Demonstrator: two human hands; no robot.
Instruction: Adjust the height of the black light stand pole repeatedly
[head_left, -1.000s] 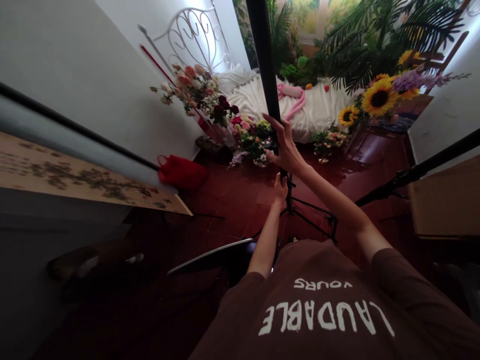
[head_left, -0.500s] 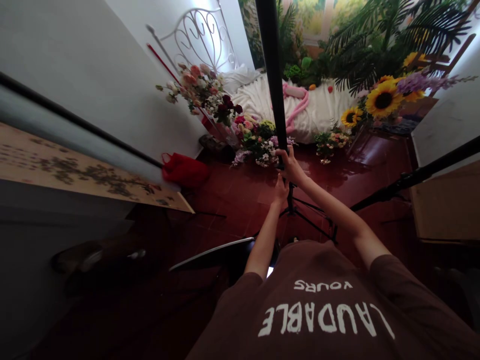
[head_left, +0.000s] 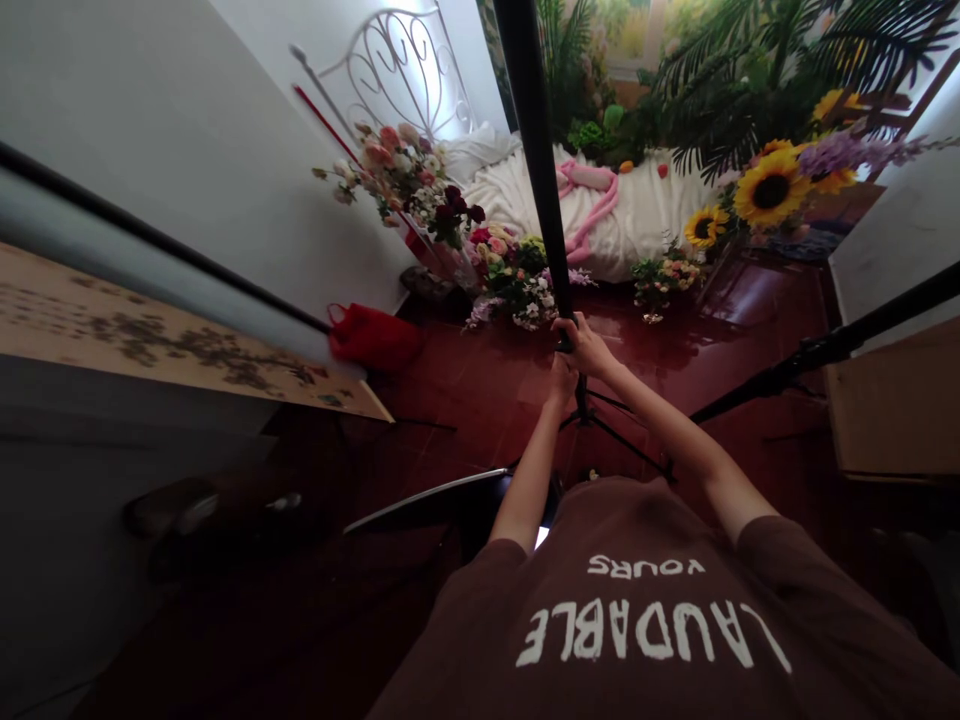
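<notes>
A black stand pole (head_left: 541, 170) rises from a tripod base (head_left: 587, 415) on the floor and leaves the top of the view. My right hand (head_left: 585, 345) is wrapped round the pole, its fingers closed on the near side of the shaft. Just below it, my left hand (head_left: 562, 380) is closed at the pole's lower section, near a joint or collar; the exact part under its fingers is hidden. The two hands sit close together, one above the other.
Artificial flowers (head_left: 525, 285) and a bed draped in white cloth (head_left: 645, 210) lie ahead. Sunflowers (head_left: 772, 188) stand right, near another black pole (head_left: 795, 365) and a cardboard box (head_left: 892, 410). Left are a red bag (head_left: 375, 338) and a painted scroll (head_left: 187, 345). A dark, pale-rimmed panel (head_left: 442, 495) is close by.
Both hands have come slightly lower and closer together on the pole. The left thumb, raised before, is now folded in. The pole's top appears shifted a little left.
</notes>
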